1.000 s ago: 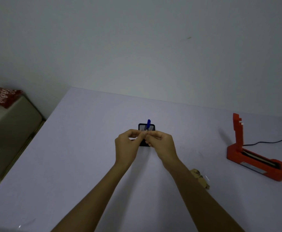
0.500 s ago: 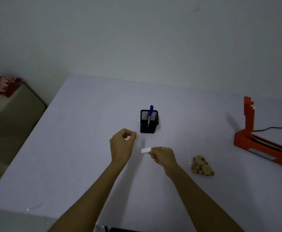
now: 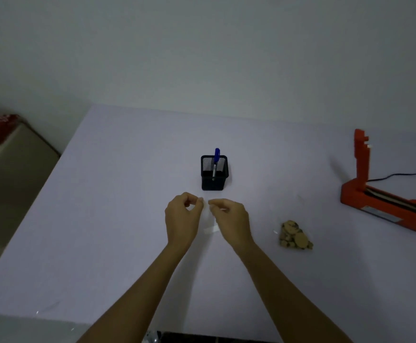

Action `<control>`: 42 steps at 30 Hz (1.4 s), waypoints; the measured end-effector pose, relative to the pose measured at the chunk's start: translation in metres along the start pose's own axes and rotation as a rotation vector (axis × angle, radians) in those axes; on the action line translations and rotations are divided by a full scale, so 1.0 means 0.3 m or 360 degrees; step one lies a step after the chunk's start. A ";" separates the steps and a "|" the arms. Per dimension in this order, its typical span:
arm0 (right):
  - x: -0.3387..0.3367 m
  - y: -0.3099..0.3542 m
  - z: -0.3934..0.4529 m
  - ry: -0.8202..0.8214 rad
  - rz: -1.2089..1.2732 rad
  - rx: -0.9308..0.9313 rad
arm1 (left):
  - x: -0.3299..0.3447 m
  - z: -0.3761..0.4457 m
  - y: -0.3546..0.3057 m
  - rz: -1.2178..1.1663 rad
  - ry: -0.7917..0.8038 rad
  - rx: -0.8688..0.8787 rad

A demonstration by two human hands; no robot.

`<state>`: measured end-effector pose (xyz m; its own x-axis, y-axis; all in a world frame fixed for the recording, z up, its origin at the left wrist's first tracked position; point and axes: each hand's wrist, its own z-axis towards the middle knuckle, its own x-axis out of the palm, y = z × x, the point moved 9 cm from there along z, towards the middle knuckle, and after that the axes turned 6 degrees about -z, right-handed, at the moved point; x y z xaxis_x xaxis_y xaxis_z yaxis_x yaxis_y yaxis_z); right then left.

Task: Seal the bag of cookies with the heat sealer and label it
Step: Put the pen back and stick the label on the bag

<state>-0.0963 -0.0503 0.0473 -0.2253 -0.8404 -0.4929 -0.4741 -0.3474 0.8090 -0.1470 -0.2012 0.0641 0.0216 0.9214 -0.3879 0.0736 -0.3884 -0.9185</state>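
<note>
Fingertips of the left hand (image 3: 181, 219) and right hand (image 3: 230, 219) are pinched on a small translucent label (image 3: 210, 229). Each grip is curled above the pale worktop (image 3: 103, 219).

A dim room: pale bare wall (image 3: 202, 50) behind a white table (image 3: 118, 219), beige furniture (image 3: 16, 174) at left.
</note>
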 end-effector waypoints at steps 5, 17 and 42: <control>-0.056 0.022 -0.005 -0.0019 0.0498 0.0196 | 0.083 -0.008 -0.118 -0.0013 0.0091 0.0201; -0.493 -0.288 -0.011 -0.0249 0.0912 0.0645 | 0.539 -0.103 -0.249 -0.0115 0.0592 0.0349; -0.627 -0.662 0.363 -0.0029 0.0039 0.0624 | 0.940 -0.028 0.011 0.0225 0.0698 -0.0342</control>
<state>-0.0525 0.2221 -0.0555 -0.2538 -0.8377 -0.4835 -0.7570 -0.1392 0.6385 -0.1323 0.0575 -0.0475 0.4592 0.7950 -0.3963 0.2423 -0.5413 -0.8052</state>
